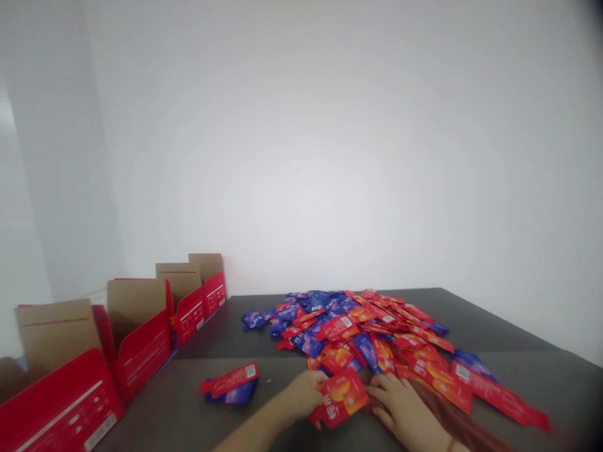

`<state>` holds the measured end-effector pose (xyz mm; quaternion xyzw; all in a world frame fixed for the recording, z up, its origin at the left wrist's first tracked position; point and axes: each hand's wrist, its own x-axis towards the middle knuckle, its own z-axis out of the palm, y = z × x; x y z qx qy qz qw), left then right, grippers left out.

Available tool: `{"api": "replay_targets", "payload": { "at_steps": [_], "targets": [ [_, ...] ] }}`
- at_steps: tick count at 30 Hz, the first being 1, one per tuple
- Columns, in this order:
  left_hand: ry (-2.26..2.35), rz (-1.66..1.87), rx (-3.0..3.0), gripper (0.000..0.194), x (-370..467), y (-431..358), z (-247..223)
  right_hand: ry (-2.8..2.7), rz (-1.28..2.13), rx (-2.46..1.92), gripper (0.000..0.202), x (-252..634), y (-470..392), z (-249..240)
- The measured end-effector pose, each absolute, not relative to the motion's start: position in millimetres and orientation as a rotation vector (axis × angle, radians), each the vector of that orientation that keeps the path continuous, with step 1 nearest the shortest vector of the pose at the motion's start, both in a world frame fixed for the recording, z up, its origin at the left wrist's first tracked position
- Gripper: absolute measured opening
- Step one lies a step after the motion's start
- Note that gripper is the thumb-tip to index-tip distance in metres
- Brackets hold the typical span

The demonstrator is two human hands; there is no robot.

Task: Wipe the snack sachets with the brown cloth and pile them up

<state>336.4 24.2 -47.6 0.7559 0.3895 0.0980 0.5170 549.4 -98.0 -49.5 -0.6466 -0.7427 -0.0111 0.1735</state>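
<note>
My left hand (304, 397) grips the left edge of a red-orange packet (343, 397) near the front of the dark table. Just right of that packet, my right hand (400, 405) is spread with its fingers apart, the fingertips by the packet's right edge and over something dark reddish. Beyond both hands lies a heaped pile of red and blue packets (336, 326). To the left of my left hand, a red packet (230, 378) rests on a blue packet (242, 393).
Open red cardboard boxes (144, 358) with raised brown flaps stand in a row along the left side of the table (188, 414). A long red packet (504, 395) lies at the right. Behind the table rises a pale wall.
</note>
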Motion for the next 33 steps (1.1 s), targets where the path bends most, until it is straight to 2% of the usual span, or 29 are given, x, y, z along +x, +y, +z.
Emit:
{"api": "replay_targets", "payload": {
  "at_steps": [4, 10, 14, 19, 27, 33],
  "targets": [
    [1.061, 0.251, 2.191, 0.03, 357.0, 18.4, -51.3, -2.021, -0.13, -1.919, 0.029, 574.1, -96.2, -57.9],
    [1.132, 0.39, 2.658, 0.026, 332.7, 4.6, -35.8, -1.77, -0.077, -1.95, 0.033, 594.4, -103.6, -45.0],
    [1.045, 0.438, 2.667, 0.018, 323.4, -3.1, -50.4, -1.89, -0.262, -1.808, 0.033, 560.3, -87.8, -43.4],
    [0.877, 0.472, 2.678, 0.023, 320.5, 1.1, -59.9, -2.032, -0.327, -1.798, 0.026, 517.0, -68.4, -58.4],
    [0.657, 0.593, 2.579, 0.029, 314.1, 10.9, -63.3, -2.171, -0.287, -1.865, 0.022, 537.2, -90.5, -73.6],
    [0.585, 0.477, 2.708, 0.024, 309.2, 16.2, -56.2, -2.122, -0.408, -1.963, 0.021, 531.9, -82.0, -70.7]
  ]
}}
